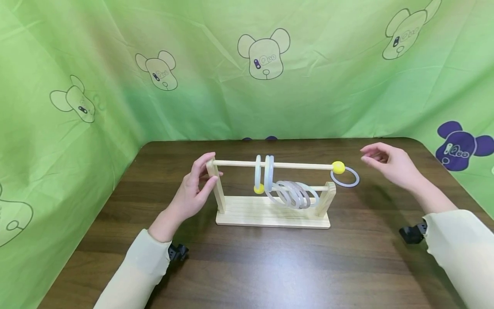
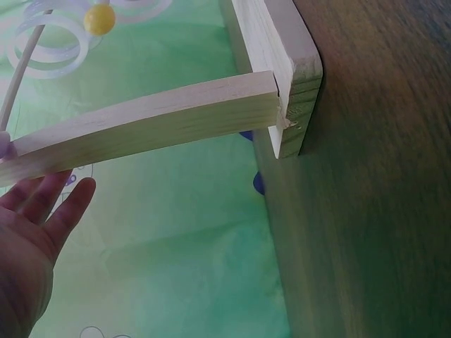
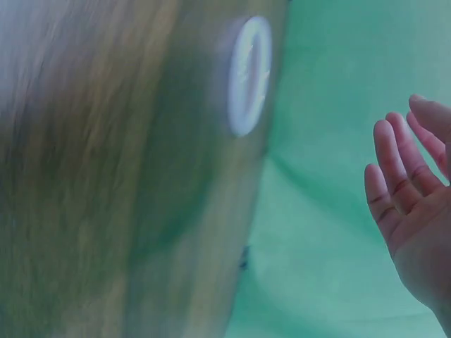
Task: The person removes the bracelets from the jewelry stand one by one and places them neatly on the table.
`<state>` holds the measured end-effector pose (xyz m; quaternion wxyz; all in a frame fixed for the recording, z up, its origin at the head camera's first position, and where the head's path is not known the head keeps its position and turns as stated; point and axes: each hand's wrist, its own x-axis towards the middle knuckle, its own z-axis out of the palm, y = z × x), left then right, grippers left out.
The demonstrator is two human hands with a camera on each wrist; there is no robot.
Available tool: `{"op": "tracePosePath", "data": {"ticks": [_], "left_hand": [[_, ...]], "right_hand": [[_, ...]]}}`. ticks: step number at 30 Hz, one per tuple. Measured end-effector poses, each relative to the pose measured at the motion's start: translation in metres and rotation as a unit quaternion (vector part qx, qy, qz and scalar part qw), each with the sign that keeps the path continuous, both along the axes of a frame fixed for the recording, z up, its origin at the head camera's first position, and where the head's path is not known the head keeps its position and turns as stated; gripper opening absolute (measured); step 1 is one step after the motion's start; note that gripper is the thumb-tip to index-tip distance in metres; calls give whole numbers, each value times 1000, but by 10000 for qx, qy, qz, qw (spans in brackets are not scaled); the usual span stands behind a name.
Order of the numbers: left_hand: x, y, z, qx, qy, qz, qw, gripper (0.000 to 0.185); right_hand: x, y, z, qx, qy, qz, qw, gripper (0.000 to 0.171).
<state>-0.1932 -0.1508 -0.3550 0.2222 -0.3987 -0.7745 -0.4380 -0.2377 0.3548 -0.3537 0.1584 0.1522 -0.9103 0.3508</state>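
Observation:
A wooden stand [image 1: 270, 214] with two posts and two rods stands on the table. My left hand [image 1: 194, 189] holds the top of its left post [image 2: 162, 120], thumb on the near side and fingers around the back. Two or three pale rings [image 1: 269, 171] hang on the upper rod [image 1: 301, 165], which ends in a yellow ball [image 1: 338, 167]. Several translucent rings [image 1: 293, 195] hang bunched on the lower rod. Beyond the yellow ball, a bluish ring [image 1: 357, 182] lies on the table. To the right of that ring, my right hand [image 1: 393, 165] is raised with relaxed fingers, holding nothing.
The brown wooden table [image 1: 247, 266] reaches back to a green curtain [image 1: 208, 107] printed with cartoon heads, which also hangs along both sides. Small black cameras [image 1: 413, 234] are worn at both wrists.

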Motion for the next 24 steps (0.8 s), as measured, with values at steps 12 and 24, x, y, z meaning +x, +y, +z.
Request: {"op": "tracePosePath", "data": {"ticks": [12,24], "left_hand": [[0,0,1,14,-4,-5,10000,60],[1,0,0,-12,-32,35,10000,60]], "right_hand": [[43,-36,32,-1670,630,353,9833,28],[81,-78,47,-3241,946,1677,9262,24]]}}
